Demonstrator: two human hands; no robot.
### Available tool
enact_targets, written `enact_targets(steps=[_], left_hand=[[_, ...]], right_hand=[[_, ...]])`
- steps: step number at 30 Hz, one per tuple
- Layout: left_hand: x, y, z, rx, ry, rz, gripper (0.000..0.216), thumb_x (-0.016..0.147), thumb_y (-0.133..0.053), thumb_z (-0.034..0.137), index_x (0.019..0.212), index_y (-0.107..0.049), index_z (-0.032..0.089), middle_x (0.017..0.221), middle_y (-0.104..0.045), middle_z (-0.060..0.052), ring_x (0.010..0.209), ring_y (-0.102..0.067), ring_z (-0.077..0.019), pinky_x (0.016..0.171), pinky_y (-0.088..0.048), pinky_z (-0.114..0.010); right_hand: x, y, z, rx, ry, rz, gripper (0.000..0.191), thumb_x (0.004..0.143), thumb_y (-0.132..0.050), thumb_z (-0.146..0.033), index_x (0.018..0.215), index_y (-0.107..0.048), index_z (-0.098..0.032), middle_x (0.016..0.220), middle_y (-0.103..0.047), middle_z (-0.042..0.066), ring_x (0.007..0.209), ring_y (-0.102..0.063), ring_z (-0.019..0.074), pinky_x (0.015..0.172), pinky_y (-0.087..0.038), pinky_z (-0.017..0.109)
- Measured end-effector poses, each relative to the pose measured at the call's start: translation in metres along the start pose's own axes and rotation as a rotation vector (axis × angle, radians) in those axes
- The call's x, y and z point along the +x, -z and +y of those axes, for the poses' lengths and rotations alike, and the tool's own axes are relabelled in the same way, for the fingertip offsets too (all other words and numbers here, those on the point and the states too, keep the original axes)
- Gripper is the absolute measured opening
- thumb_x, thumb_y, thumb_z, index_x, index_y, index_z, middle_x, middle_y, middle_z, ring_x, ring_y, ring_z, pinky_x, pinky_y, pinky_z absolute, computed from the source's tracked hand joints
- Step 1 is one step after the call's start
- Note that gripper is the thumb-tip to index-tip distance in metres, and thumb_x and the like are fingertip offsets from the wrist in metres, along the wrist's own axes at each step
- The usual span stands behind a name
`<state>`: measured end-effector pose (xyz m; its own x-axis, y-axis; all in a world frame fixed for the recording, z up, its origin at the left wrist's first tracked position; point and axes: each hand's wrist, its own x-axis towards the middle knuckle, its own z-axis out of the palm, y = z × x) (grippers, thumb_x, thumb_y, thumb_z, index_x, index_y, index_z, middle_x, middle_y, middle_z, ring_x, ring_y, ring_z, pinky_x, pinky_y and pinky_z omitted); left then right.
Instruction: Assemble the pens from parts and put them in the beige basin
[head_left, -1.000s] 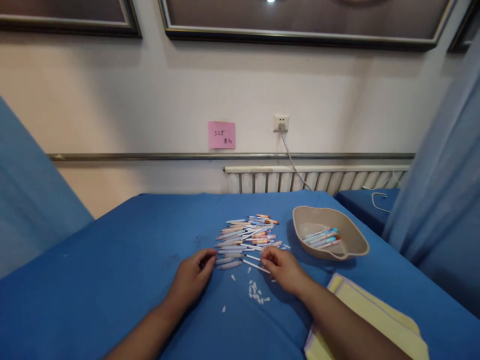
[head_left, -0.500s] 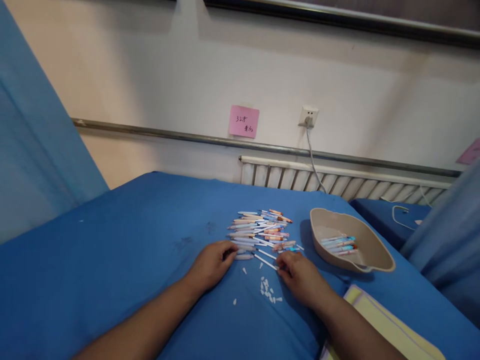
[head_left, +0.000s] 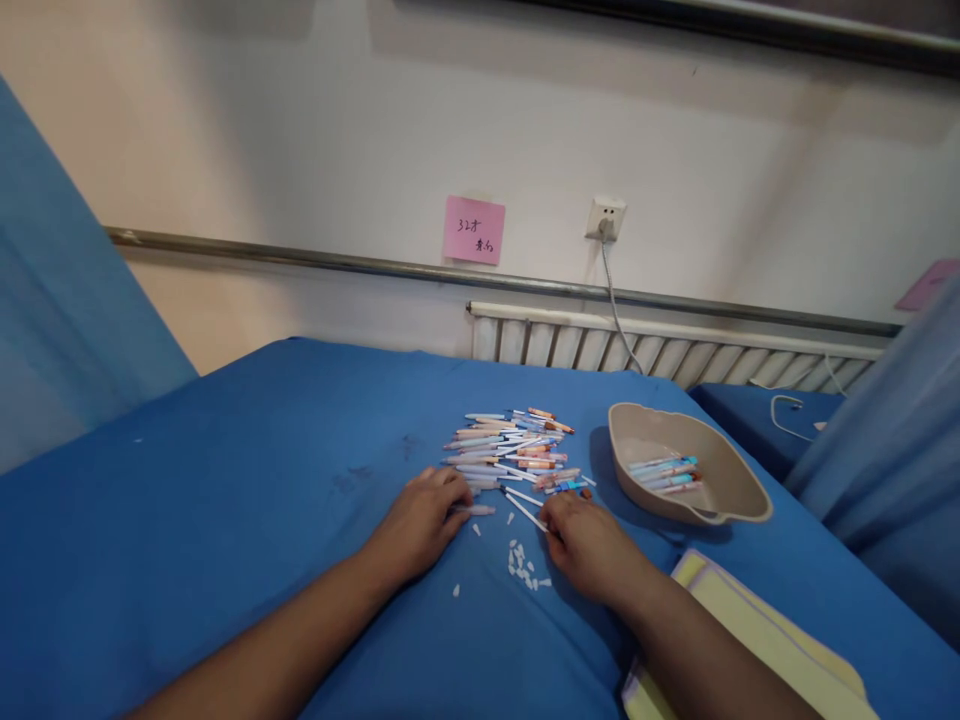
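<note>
Rows of pen parts lie on the blue sheet: pale pen barrels on the left, white refills and patterned pieces on the right. My left hand has its thumb and fingers closed at the end of a pale barrel at the near edge of the rows. My right hand is curled with fingers pinched at the right ends of white pen refills, whose dark tips point left. Small white cone-shaped tips lie in a loose group between my hands.
A beige basin on the right contains several assembled-looking pens. A folded yellow cloth lies under my right forearm. Behind the bed are a radiator, a metal rail and a plugged-in cord. Blue curtains hang at both sides.
My left hand has shifted slightly nearer, along with the nearest pale barrel. My right hand stays at the refills' ends. The view has shifted a little.
</note>
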<state>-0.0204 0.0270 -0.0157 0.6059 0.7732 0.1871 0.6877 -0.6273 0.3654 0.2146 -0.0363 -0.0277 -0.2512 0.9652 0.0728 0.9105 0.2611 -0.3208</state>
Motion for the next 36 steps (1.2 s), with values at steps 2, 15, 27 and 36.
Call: enact_targets(steps=[2,15,27,36], left_hand=[[0.0,0.0,0.001,-0.019,-0.022,0.001,0.011,0.085,-0.052,0.027,0.085,-0.061,0.022,0.089,-0.063,-0.003,0.085,-0.053,-0.0211,0.076,-0.038,-0.03],[-0.002,-0.005,-0.005,-0.223,0.136,0.061,0.019,0.086,-0.047,0.033,0.087,-0.062,0.021,0.083,-0.064,-0.003,0.081,-0.056,-0.0202,0.075,-0.042,-0.03],[-0.007,-0.004,0.002,-0.309,0.101,0.133,0.012,0.081,-0.053,0.024,0.091,-0.06,0.021,0.091,-0.064,-0.002,0.084,-0.057,-0.0183,0.076,-0.043,-0.028],[-0.01,-0.006,0.005,-0.423,0.018,0.147,0.017,0.085,-0.047,0.018,0.097,-0.059,0.021,0.096,-0.064,-0.003,0.09,-0.058,-0.017,0.083,-0.044,-0.028]], right_hand=[[0.0,0.0,0.001,0.01,-0.003,-0.003,0.019,0.079,-0.047,-0.008,0.091,-0.059,-0.017,0.093,-0.065,0.007,0.089,-0.057,0.0193,0.084,-0.033,0.028],[0.006,-0.008,0.011,0.36,-0.053,0.157,0.016,0.087,-0.046,-0.025,0.082,-0.06,-0.02,0.078,-0.065,0.002,0.073,-0.057,0.0158,0.067,-0.038,0.025],[0.013,-0.005,0.015,1.27,-0.289,0.425,0.038,0.074,-0.06,-0.055,0.068,-0.053,-0.019,0.057,-0.053,-0.003,0.048,-0.046,0.0099,0.048,-0.036,0.021],[0.011,-0.009,0.013,1.365,-0.306,0.418,0.037,0.073,-0.064,-0.053,0.066,-0.056,-0.018,0.059,-0.056,-0.002,0.048,-0.046,0.0084,0.046,-0.036,0.019]])
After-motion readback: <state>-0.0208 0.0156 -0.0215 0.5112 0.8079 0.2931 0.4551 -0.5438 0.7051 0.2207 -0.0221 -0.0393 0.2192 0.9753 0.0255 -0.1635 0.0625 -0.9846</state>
